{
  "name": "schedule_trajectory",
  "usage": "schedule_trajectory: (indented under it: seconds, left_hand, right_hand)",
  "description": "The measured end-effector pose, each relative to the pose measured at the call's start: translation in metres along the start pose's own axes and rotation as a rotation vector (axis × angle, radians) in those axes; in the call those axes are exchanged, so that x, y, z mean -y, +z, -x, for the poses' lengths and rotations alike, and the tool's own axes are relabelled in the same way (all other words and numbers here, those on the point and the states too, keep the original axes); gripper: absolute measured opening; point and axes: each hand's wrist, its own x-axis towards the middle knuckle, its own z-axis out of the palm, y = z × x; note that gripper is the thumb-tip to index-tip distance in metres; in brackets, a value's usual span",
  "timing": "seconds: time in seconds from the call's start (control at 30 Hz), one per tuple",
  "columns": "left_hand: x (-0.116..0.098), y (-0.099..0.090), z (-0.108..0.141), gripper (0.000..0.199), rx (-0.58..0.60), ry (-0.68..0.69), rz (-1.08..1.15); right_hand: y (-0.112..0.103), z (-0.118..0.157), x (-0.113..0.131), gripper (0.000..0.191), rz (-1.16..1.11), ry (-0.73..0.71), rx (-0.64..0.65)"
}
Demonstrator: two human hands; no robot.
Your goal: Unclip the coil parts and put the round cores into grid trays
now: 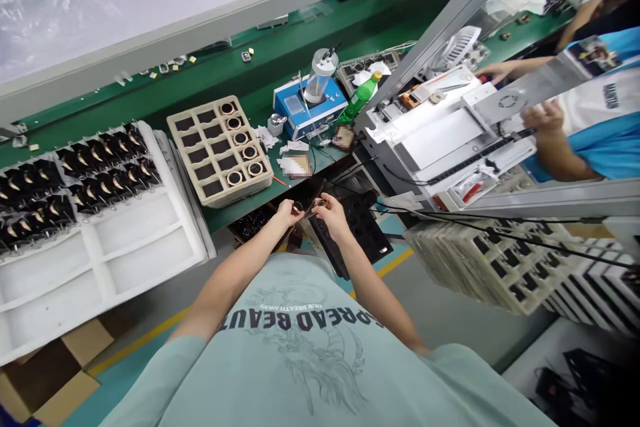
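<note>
My left hand is closed, its fingers pinching a small dark ring-shaped part just in front of the bench edge. Close beside it, my right hand is also closed, thumb and fingers together around something small and dark that I cannot make out. A thin dark piece spans the narrow gap between the two hands. Beyond my left hand on the green bench stands a cream compartment tray; its right column holds several round gold-rimmed parts, and the other compartments show dark bottoms.
On the bench are a blue device with a clear cylinder, a green bottle and a small metal-topped jar. A white rack of black pieces lies left. A white machine stands right, with a person in blue behind it.
</note>
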Motion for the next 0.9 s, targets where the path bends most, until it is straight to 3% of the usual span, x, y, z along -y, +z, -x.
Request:
schedule_trajectory:
  seconds: [0.13,0.23,0.3,0.43,0.57,0.7,0.8,0.9]
  left_hand:
    - [-0.002,-0.006,-0.001,0.019,0.000,0.006,0.013]
    - [-0.005,-0.022,0.013,0.021,0.055,0.023,0.007]
    - [-0.007,-0.039,0.030,0.021,0.118,0.040,0.007]
    - [-0.009,-0.084,0.075,0.017,0.235,0.097,0.035]
    - [-0.004,-0.127,0.117,0.020,0.333,0.265,0.004]
    - [0.000,-0.158,0.143,0.029,0.373,0.455,-0.045]
    - [0.000,-0.176,0.155,0.026,0.378,0.522,0.026]
    - [-0.001,-0.192,0.162,0.020,0.374,0.549,0.096]
  right_hand:
    - [0.002,-0.001,0.002,0.046,-0.243,0.115,0.069]
    - [0.012,-0.008,0.014,0.039,-0.186,0.048,0.112]
    - [0.027,-0.014,0.029,0.034,-0.106,-0.019,0.206]
    - [0.075,-0.027,0.069,0.023,0.188,-0.324,0.370]
    - [0.143,-0.049,0.107,0.021,0.515,-0.716,0.373]
    - [0.200,-0.071,0.119,0.025,0.702,-0.868,0.399]
    - [0.216,-0.077,0.111,0.028,0.810,-0.973,0.470]
    - [0.209,-0.070,0.097,0.031,0.846,-1.055,0.501]
